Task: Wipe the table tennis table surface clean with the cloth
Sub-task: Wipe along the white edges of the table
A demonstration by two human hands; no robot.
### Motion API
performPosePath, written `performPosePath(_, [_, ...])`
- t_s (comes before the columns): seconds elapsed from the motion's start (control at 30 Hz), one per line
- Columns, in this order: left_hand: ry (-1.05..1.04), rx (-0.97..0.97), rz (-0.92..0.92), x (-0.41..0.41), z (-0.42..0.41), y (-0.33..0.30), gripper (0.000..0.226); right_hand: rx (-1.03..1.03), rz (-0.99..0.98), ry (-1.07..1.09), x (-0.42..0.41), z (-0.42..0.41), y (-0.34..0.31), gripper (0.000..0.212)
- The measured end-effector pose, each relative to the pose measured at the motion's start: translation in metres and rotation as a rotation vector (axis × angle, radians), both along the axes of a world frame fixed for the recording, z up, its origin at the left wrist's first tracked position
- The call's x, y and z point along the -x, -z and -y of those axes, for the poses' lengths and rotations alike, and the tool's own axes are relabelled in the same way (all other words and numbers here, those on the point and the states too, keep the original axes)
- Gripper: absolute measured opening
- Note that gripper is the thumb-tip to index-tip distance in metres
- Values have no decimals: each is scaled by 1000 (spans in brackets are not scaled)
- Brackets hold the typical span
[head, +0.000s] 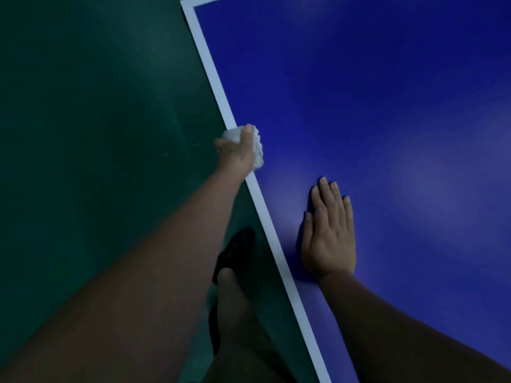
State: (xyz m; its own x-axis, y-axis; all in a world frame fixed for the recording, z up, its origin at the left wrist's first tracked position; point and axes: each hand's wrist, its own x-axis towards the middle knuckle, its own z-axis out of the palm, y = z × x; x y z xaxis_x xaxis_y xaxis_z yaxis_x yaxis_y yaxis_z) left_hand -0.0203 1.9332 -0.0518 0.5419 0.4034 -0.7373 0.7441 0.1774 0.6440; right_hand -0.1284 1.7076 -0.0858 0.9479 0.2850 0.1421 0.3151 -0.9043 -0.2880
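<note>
cloth half hidden by left hand

Blue table, white edge line, cloth and flat right hand on it

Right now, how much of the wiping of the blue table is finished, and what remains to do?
Nothing shows which parts are already wiped; the blue table tennis table surface looks uniform. In hand: the left hand grips the crumpled white cloth on the white edge line, while the right hand rests flat on the table. Left to do, probably: the wide blue area beyond the edge.
</note>
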Motion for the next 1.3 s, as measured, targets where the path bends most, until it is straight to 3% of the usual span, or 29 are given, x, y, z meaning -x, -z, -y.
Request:
performPosePath(0.13, [-1,8,61,-11,-8,1,66,2,-1,3,-1,1,1,52])
performPosePath(0.23, [-101,65,202,11,13,-5,25,10,-1,-2,-1,1,0,51])
performPosePath(0.3, [-92,108,279,39,38,4,34,12,-7,2,0,1,-1,51])
performPosePath(0.47, [-50,65,-31,97,74,4,49,15,-24,-2,-1,2,-1,53])
performPosePath(0.63, [-48,115,105,49,40,-5,24,-5,-23,9,0,0,-3,53])
performPosePath(0.7, [-51,85,121,21,21,-7,32,-26,-16,22,1,-1,-4,52])
performPosePath(0.8, [-121,13,103,-7,5,-11,27,-35,-4,24,2,-2,-4,51])
performPosePath(0.97, [-240,-24,78,18,23,-8,71,-23,-16,10,1,0,-8,50])
performPosePath(1.13, [-103,99,-73,84,66,-23,73,-7,-39,-2,0,-1,-13,50])
performPosePath(1.3, [-7,79,-99,87,65,-11,89,-39,-55,21,-11,-7,-18,42])
